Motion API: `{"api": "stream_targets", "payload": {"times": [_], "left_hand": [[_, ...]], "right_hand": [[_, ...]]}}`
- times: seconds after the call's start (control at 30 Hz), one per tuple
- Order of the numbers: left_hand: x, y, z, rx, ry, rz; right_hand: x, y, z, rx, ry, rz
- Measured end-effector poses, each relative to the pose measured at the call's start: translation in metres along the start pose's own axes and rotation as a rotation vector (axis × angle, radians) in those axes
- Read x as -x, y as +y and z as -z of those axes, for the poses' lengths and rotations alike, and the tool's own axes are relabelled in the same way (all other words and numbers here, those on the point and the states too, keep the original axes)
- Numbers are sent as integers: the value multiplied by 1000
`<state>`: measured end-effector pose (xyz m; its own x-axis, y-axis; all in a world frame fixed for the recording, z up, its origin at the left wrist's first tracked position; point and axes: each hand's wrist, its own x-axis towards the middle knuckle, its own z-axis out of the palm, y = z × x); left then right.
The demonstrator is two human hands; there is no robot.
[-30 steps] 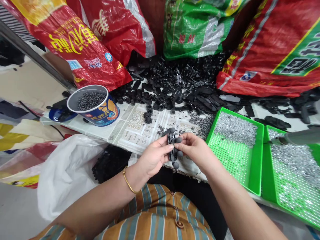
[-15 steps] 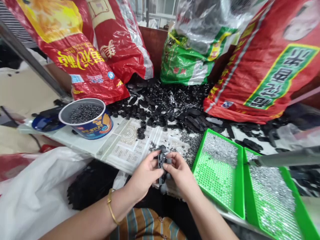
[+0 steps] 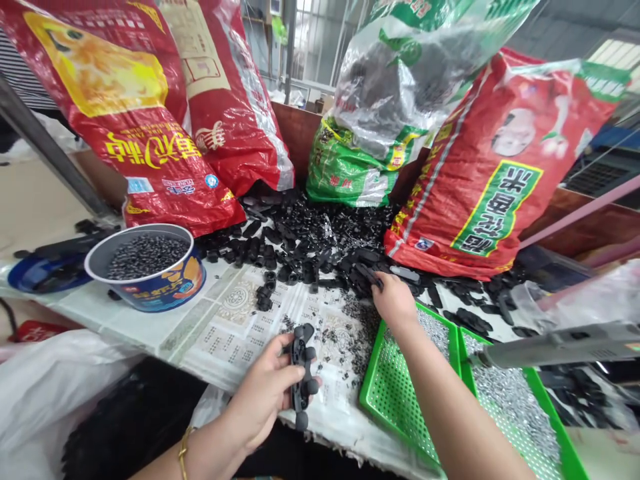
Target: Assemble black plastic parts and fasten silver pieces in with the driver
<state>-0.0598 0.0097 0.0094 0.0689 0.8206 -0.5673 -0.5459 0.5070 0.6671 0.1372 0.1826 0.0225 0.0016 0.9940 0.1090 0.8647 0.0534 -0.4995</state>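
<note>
My left hand [image 3: 273, 383] is closed around a black plastic part with round grey knobs like small wheels [image 3: 301, 380], held upright above the table's front edge. Its thumb presses on the middle of the part. Farther off, my right hand [image 3: 395, 300] reaches over the green trays to the pile, its fingers pinching a long black plastic piece [image 3: 369, 273]. Under that hand lie more long black pieces, and its fingertips are partly hidden. Small black bits [image 3: 345, 337] are scattered on the patterned table cover [image 3: 220, 340] between my hands.
Two green perforated trays [image 3: 367, 393] at the right hold small silvery pieces. A grey powered screwdriver [image 3: 550, 345] juts over them. At the left stands a blue tub [image 3: 170, 288] of small dark pieces. Red sacks [image 3: 175, 167] and a green sack [image 3: 350, 180] stand behind the pile.
My right hand has let go of the knobbed part and moved forward and right to the black pieces. My left hand keeps the part. The view has tilted up.
</note>
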Motion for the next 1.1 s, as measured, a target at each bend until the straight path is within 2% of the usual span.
{"api": "stream_targets", "payload": {"times": [0.1, 0.2, 0.27, 0.5, 0.57, 0.7, 0.73, 0.83, 0.9, 0.97, 1.1], "left_hand": [[-2, 0, 2, 25, -5, -7], [-4, 3, 5, 37, -22, -29], [-6, 6, 4, 43, -44, -40], [-10, 15, -9, 90, -202, -75], [-9, 13, -10, 48, -206, -88], [-3, 7, -7, -50, -237, -70], [-1, 6, -7, -60, -256, -66], [5, 3, -7, -72, -297, -63], [7, 2, -7, -71, -275, -56], [7, 3, -7, -51, -212, -65], [0, 5, -3, 56, -61, -174]], "right_hand": [[-20, 7, -5, 13, 8, -24], [-12, 3, -3, -50, -11, -59], [6, -3, 1, -142, -69, -92], [101, -30, -10, -673, -469, -184], [115, -34, -12, -743, -510, -168], [113, -44, -5, -511, -347, -10], [109, -47, -3, -497, -369, 13], [97, -54, 0, -582, -613, 27], [94, -52, 2, -637, -675, -28], [98, -46, 5, -644, -584, -122], [121, -24, 15, -717, -275, -390]]}}
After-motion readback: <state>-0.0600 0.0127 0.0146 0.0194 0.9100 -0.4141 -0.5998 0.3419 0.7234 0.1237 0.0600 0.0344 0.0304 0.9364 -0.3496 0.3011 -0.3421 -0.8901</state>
